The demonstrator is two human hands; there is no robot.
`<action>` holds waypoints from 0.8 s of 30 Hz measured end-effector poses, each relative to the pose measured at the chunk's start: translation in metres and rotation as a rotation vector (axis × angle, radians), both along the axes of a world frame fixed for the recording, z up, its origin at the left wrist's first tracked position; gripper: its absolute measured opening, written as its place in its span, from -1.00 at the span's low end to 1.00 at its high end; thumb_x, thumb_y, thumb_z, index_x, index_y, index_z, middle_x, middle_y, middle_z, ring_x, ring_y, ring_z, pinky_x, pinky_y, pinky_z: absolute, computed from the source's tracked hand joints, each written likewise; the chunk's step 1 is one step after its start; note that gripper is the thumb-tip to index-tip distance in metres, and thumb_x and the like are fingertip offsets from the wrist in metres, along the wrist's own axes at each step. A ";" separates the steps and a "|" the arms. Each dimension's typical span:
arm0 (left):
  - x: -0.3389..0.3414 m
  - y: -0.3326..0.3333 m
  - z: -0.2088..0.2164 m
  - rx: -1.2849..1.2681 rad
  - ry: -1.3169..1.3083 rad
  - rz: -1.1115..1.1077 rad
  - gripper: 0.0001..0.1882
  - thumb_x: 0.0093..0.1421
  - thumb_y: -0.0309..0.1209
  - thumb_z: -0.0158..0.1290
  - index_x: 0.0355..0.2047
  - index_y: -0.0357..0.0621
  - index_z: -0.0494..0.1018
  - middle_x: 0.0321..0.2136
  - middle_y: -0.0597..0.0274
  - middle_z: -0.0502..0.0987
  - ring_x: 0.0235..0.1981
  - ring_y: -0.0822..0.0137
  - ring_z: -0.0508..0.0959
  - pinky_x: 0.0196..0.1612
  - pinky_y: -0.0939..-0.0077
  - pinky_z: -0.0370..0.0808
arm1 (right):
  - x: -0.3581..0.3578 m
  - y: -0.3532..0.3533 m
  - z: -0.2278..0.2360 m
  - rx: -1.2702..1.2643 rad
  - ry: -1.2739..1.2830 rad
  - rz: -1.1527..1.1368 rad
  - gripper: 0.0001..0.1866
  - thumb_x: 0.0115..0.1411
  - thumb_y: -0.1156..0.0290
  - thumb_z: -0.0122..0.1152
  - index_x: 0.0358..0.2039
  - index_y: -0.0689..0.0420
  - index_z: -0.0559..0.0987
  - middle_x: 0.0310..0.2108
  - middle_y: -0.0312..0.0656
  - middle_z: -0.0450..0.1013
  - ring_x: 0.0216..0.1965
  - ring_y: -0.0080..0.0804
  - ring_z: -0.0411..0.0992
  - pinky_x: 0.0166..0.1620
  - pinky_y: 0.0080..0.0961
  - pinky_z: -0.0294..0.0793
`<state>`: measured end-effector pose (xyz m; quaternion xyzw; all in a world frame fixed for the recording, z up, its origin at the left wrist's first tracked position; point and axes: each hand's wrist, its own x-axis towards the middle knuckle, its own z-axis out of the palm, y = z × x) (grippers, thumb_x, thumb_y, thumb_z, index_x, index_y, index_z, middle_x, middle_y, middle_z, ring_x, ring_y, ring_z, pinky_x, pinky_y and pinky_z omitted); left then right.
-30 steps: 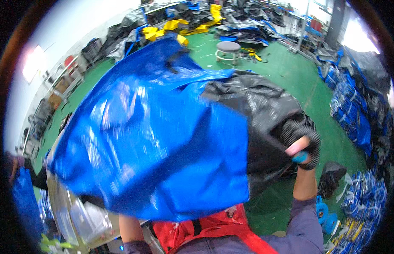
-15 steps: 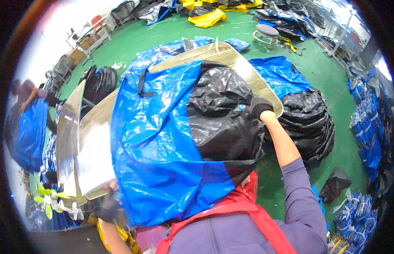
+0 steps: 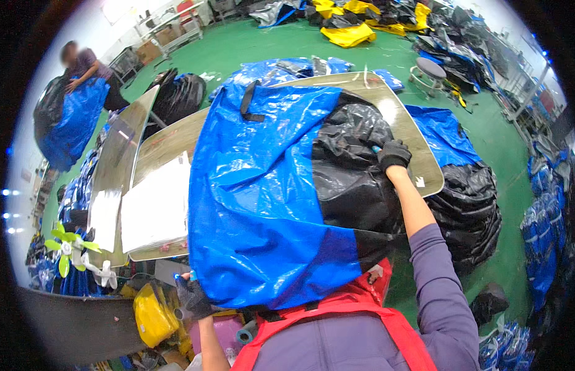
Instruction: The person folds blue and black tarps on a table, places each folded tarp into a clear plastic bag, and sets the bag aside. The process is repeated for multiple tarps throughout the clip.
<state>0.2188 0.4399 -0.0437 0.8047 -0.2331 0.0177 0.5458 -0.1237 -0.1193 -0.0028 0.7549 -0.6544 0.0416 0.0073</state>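
Observation:
A large blue and black plastic tarpaulin bag (image 3: 263,185) lies spread over the table in front of me, its blue part to the left and its black part to the right. My right hand (image 3: 394,154), in a dark glove with a light blue wrap at a fingertip, is closed on the bunched black part. By the bag's lower left edge is my left hand (image 3: 193,298), gloved too, with bare fingertips pointing up and apart. Nothing shows between those fingers. A black strap (image 3: 249,102) lies on the bag's far left corner.
The wood-patterned table (image 3: 161,145) has white sheets (image 3: 157,204) on its left. A green toy-like fan (image 3: 66,247) stands at its lower left. Another blue and black bag (image 3: 464,204) sits beyond the right edge. A co-worker (image 3: 89,71) holds a similar bag. A stool (image 3: 430,69) stands far right.
My left hand, blurred before, now shows clearly beside the bag's lower left edge. My right hand keeps its hold on the black part. The view has shifted, and the co-worker appears more fully.

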 end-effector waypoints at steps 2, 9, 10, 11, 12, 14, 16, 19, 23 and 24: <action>0.006 0.018 0.010 -0.101 0.313 -0.010 -0.84 0.29 -0.40 0.01 -0.18 -0.19 0.39 -0.22 0.23 0.47 -0.29 0.41 0.46 -0.14 0.51 0.42 | 0.007 -0.001 -0.017 -0.185 0.003 -0.039 -0.64 0.09 0.09 0.18 -0.28 0.12 0.61 -0.19 0.00 0.46 -0.08 0.03 0.43 -0.09 -0.16 0.48; -0.015 0.051 -0.042 0.306 0.014 -0.157 -0.65 0.11 -0.41 0.08 -0.10 -0.21 0.34 -0.21 0.14 0.43 -0.13 0.24 0.45 -0.02 0.32 0.37 | -0.009 -0.027 -0.035 -0.073 -0.033 0.097 -0.58 0.19 0.02 0.06 -0.29 0.14 0.63 -0.26 0.10 0.51 -0.19 0.05 0.50 -0.14 -0.09 0.48; -0.020 0.049 -0.052 0.418 0.039 -0.162 -0.64 0.10 -0.39 0.10 -0.11 -0.22 0.34 -0.23 0.12 0.43 -0.12 0.21 0.44 -0.01 0.30 0.36 | -0.013 -0.031 -0.031 -0.025 -0.061 0.103 -0.57 0.19 0.02 0.05 -0.28 0.15 0.64 -0.31 0.11 0.52 -0.21 0.05 0.50 -0.14 -0.07 0.46; -0.023 0.046 -0.062 0.303 0.011 -0.096 -0.64 0.09 -0.38 0.12 -0.12 -0.23 0.36 -0.24 0.10 0.43 -0.14 0.19 0.44 -0.02 0.29 0.36 | -0.018 -0.035 -0.029 -0.059 -0.102 0.095 -0.59 0.18 0.06 0.08 -0.32 0.17 0.64 -0.31 0.11 0.52 -0.21 0.07 0.50 -0.14 -0.09 0.46; -0.026 0.043 -0.070 0.231 0.053 -0.056 -0.64 0.08 -0.36 0.13 -0.14 -0.24 0.37 -0.25 0.08 0.43 -0.16 0.16 0.44 -0.03 0.29 0.36 | -0.022 -0.038 -0.025 0.026 -0.134 0.116 -0.62 0.16 0.09 0.10 -0.35 0.18 0.64 -0.31 0.11 0.52 -0.22 0.08 0.50 -0.14 -0.11 0.47; -0.031 0.036 -0.081 0.127 0.001 -0.009 -0.66 0.09 -0.33 0.15 -0.18 -0.26 0.39 -0.28 0.05 0.43 -0.19 0.14 0.44 -0.05 0.29 0.36 | -0.029 -0.040 -0.024 0.019 -0.201 0.110 -0.56 0.16 0.03 0.10 -0.32 0.19 0.64 -0.29 0.13 0.52 -0.20 0.09 0.49 -0.12 -0.11 0.46; -0.038 0.027 -0.087 0.103 -0.245 -0.070 -0.68 0.11 -0.31 0.16 -0.23 -0.27 0.41 -0.31 0.03 0.42 -0.22 0.12 0.43 -0.07 0.29 0.35 | -0.033 -0.040 -0.026 0.055 -0.240 0.107 -0.51 0.13 -0.03 0.13 -0.30 0.20 0.64 -0.26 0.14 0.52 -0.18 0.11 0.49 -0.09 -0.10 0.45; -0.054 0.012 -0.089 0.189 0.020 0.130 -0.69 0.16 -0.28 0.13 -0.23 -0.28 0.42 -0.31 0.04 0.43 -0.21 0.17 0.41 -0.06 0.29 0.34 | -0.032 -0.043 -0.030 0.056 -0.257 0.080 -0.47 0.08 -0.09 0.21 -0.28 0.20 0.63 -0.24 0.15 0.52 -0.16 0.13 0.48 -0.07 -0.11 0.43; -0.051 0.017 -0.077 0.241 -0.236 0.232 -0.67 0.25 -0.19 0.04 -0.19 -0.23 0.44 -0.25 0.07 0.48 -0.19 0.25 0.46 -0.06 0.35 0.38 | -0.041 -0.061 -0.024 0.071 -0.357 0.123 -0.51 0.10 -0.02 0.21 -0.31 0.23 0.64 -0.34 0.11 0.54 -0.28 0.04 0.52 -0.15 -0.18 0.46; -0.041 0.023 -0.072 0.168 -0.151 0.199 -0.66 0.25 -0.18 0.03 -0.18 -0.23 0.44 -0.25 0.07 0.49 -0.19 0.25 0.46 -0.06 0.35 0.38 | -0.048 -0.067 -0.023 0.139 -0.415 0.155 -0.53 0.11 0.00 0.20 -0.33 0.23 0.64 -0.38 0.08 0.56 -0.33 -0.01 0.55 -0.18 -0.21 0.47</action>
